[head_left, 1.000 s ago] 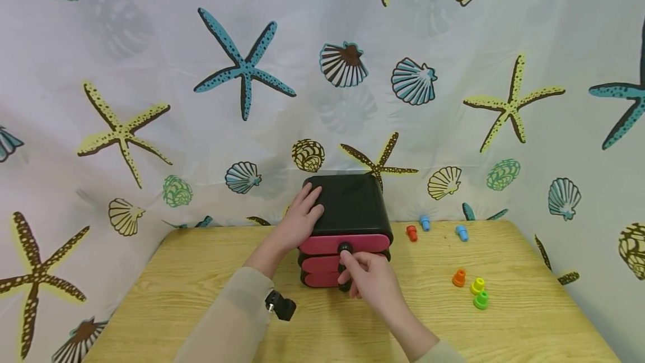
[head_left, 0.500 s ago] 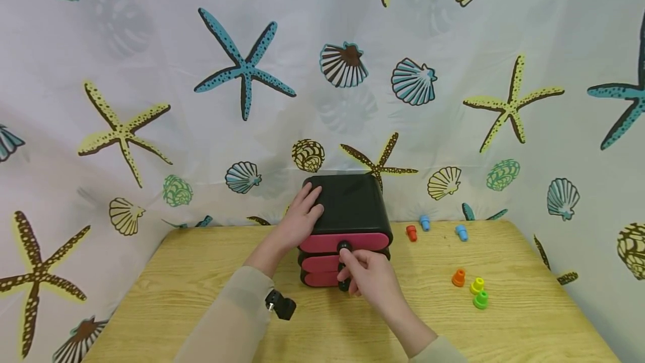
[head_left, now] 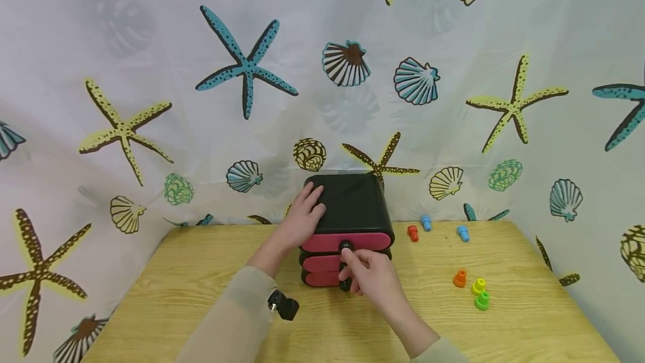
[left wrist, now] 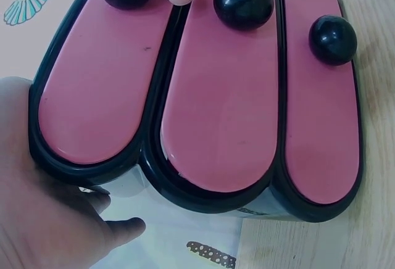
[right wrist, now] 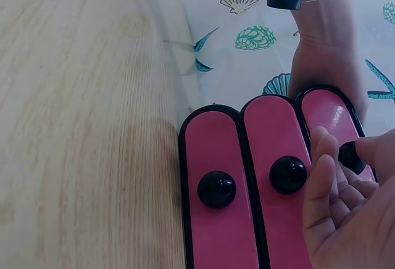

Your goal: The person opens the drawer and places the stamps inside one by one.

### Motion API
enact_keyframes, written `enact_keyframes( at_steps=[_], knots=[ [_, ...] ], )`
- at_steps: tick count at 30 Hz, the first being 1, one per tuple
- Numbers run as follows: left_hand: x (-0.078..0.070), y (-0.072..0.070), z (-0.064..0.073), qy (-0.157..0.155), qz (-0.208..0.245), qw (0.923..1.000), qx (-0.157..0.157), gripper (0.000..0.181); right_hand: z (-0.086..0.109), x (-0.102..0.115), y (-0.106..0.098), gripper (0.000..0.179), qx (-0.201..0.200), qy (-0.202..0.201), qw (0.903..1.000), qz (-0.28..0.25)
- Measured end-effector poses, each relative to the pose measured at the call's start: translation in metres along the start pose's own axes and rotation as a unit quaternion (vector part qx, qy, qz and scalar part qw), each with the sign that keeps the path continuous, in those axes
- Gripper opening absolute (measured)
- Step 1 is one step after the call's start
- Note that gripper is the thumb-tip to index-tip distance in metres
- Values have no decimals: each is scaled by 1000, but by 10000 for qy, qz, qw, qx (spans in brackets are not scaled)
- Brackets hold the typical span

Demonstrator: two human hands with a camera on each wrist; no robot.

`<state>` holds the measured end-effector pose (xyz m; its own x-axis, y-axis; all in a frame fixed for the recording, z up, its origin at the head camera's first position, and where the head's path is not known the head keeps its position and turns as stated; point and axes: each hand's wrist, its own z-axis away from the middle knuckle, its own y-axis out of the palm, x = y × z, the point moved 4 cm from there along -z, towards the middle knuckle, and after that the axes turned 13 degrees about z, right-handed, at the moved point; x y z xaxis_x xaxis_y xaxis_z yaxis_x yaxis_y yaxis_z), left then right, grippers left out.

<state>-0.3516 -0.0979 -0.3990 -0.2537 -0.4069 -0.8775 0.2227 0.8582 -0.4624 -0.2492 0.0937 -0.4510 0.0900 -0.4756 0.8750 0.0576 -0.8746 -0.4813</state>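
Note:
A small black three-drawer cabinet [head_left: 353, 200] with pink drawer fronts stands on the table near the back cloth. My left hand [head_left: 302, 220] rests on the left part of its top, fingers spread. In the left wrist view that hand [left wrist: 49, 219] lies along the cabinet's side. The right hand [head_left: 375, 276] pinches the round black knob [right wrist: 349, 158] of the top drawer between thumb and fingers. Below it, the middle knob [right wrist: 287, 174] and bottom knob [right wrist: 216, 189] are untouched. All three drawer fronts look flush with the cabinet.
Right of the cabinet lie small plastic pegs: a red one [head_left: 412, 233], two blue ones including a nearer blue peg [head_left: 462, 233], an orange one [head_left: 459, 278], a yellow one [head_left: 478, 286] and a green one [head_left: 482, 300]. A patterned cloth [head_left: 282, 128] hangs behind the wooden table [head_left: 201, 284].
Both hands keep their places on the cabinet and knob. The head view has shifted very slightly; nothing else has visibly moved.

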Motion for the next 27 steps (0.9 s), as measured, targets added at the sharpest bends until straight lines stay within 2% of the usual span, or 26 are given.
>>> enact_keyframes(
  at_steps=[5, 9, 13, 20, 27],
  knots=[
    [-1, 0, 1, -11, 31, 10000, -31, 65, 1, 0, 0, 45, 83, -97, 9999, 113],
    [6, -1, -3, -49, -52, 10000, -69, 66, 5, 0, 1, 44, 193, -115, 9997, 64],
    [14, 0, -8, -56, -99, 9999, -75, 66, 11, -3, 3, 41, 288, 27, 9996, -56],
    [13, 0, -7, -29, 4, 10000, -74, 66, 20, -12, 7, 41, 376, 232, 9990, 97],
    [14, 0, -9, -138, -23, 9999, 4, 66, 22, -23, 10, 43, 431, 431, 9980, 156]
  ],
)
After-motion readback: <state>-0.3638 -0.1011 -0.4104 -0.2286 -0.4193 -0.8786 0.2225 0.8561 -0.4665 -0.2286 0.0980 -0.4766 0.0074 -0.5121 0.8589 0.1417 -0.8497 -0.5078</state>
